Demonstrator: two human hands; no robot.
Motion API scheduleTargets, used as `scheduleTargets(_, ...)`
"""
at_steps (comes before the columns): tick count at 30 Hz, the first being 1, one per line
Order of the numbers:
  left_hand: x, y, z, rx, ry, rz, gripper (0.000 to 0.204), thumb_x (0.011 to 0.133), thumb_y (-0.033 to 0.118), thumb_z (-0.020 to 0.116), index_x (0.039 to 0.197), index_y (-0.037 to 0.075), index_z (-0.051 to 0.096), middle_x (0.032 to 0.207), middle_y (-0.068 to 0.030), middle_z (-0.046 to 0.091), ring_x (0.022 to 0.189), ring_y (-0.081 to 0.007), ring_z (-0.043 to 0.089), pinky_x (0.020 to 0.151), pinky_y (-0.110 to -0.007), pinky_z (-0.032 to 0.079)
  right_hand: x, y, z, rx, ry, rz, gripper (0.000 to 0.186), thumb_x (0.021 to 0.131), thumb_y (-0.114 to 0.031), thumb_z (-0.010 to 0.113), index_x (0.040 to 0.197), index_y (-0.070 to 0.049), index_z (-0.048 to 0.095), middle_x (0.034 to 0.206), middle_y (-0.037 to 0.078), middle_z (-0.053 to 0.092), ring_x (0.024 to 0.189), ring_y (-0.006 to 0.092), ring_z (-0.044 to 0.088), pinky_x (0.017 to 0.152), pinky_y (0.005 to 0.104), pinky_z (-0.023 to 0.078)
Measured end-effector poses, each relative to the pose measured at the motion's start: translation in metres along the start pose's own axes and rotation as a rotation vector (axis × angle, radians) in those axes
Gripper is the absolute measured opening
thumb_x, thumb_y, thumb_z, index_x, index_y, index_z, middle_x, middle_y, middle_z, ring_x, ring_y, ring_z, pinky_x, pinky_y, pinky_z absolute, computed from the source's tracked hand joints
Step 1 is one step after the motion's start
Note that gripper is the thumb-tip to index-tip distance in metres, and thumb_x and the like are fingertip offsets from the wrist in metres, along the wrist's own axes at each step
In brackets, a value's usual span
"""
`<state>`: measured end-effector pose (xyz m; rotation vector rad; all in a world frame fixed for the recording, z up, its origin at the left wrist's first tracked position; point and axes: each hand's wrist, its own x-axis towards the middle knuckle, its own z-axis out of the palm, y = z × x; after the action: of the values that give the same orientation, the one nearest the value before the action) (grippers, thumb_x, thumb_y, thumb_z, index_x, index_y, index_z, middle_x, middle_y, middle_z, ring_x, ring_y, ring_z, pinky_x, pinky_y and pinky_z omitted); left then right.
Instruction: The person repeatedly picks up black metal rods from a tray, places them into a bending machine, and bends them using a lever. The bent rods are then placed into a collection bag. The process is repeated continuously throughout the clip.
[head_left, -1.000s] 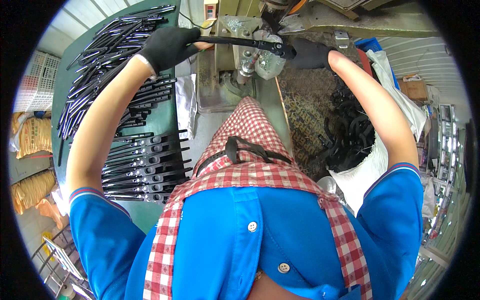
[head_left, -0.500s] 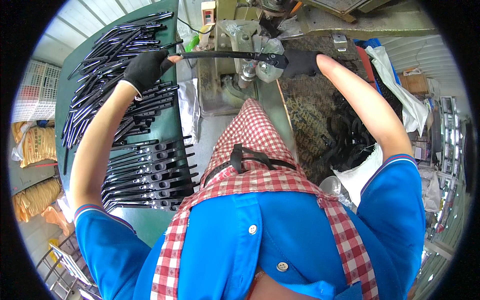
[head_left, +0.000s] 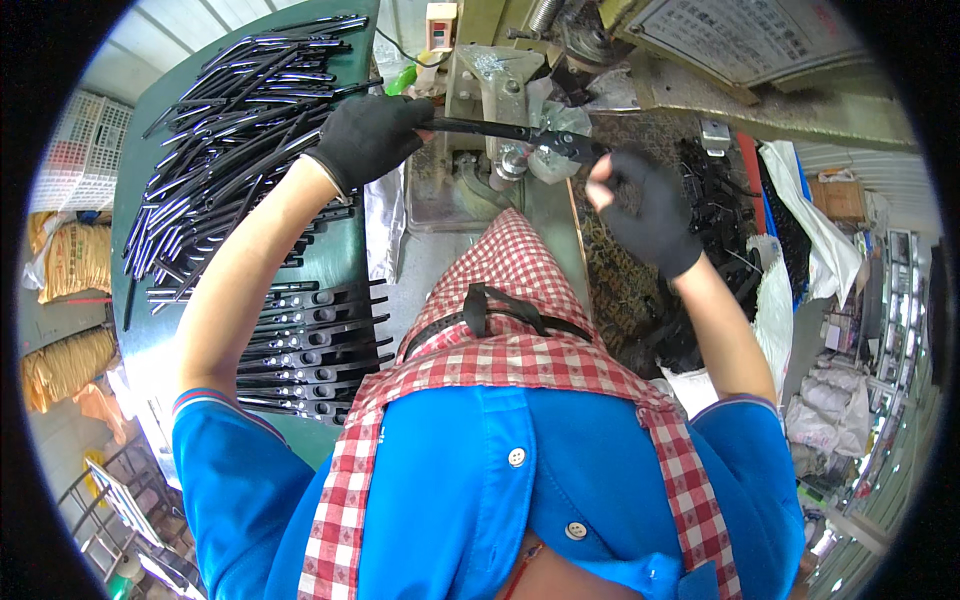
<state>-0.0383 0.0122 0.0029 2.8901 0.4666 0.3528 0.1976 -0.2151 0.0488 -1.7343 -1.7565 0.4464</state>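
Observation:
A slim black metal bar [head_left: 480,127] with a wider bracket at its right end is held roughly level over the machine. My left hand [head_left: 370,140], in a black glove with bare fingertips, is closed around the bar's left end. My right hand [head_left: 650,215], gloved the same way, is just beside the bracket end. Its fingers are bent, with thumb and fingertip a little apart, and nothing shows between them. Behind the bar stands the machine's metal post [head_left: 512,160], wrapped partly in clear plastic [head_left: 560,145].
On the green table [head_left: 345,235] at left lies a heap of black tubes [head_left: 240,150], with a row of bracketed bars [head_left: 320,345] nearer me. Black parts [head_left: 690,310] pile up on the worn board [head_left: 605,260] at right. A machine plate [head_left: 740,40] overhangs the far right.
My right hand has come off the bracket end and moved nearer to me and right. My left hand has shifted right with the bar. The view has shifted slightly.

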Motion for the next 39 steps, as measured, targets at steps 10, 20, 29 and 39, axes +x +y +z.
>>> scheduleTargets(10,0.004,0.008,-0.010,-0.045,-0.078,-0.028,0.024,0.082,0.033,0.060,0.094,0.013,0.060,0.076,-0.0117,0.064,0.073,-0.0332,0.063,0.062,-0.044,0.050,-0.010,0.056,0.061,0.249,-0.329,0.174,0.016,0.080,-0.013,0.064,0.091,-0.001,0.061,0.078,0.005,0.062,0.072,0.0115,0.057,0.068,0.0281,0.046)
scheduleTargets(20,-0.002,0.039,-0.009,-0.078,0.060,0.079,0.036,0.087,0.020,0.055,0.123,0.018,0.054,0.092,-0.0134,0.065,0.076,-0.0327,0.065,0.065,-0.042,0.052,0.017,0.165,0.114,-0.164,-0.056,0.350,0.023,0.083,-0.026,0.059,0.090,-0.004,0.062,0.083,0.016,0.064,0.077,0.0266,0.063,0.070,0.0339,0.047)
scheduleTargets(29,-0.250,-0.034,0.004,-0.107,-0.111,-0.320,0.030,0.079,0.010,0.061,0.108,0.015,0.064,0.090,-0.0128,0.066,0.080,-0.0328,0.063,0.069,-0.041,0.050,0.060,0.199,0.120,-0.519,-0.188,0.337,0.031,0.077,-0.029,0.059,0.100,-0.008,0.065,0.101,0.021,0.062,0.097,0.0378,0.059,0.081,0.0451,0.047)
scheduleTargets(39,-0.349,0.004,0.052,-0.027,0.221,-1.025,0.026,0.087,0.026,0.053,0.102,0.009,0.065,0.108,-0.0108,0.061,0.103,-0.0311,0.056,0.088,-0.039,0.044,0.072,0.176,0.134,-0.540,-0.189,0.539,0.025,0.077,-0.029,0.061,0.094,-0.011,0.063,0.094,0.019,0.065,0.092,0.0381,0.061,0.076,0.0473,0.049)
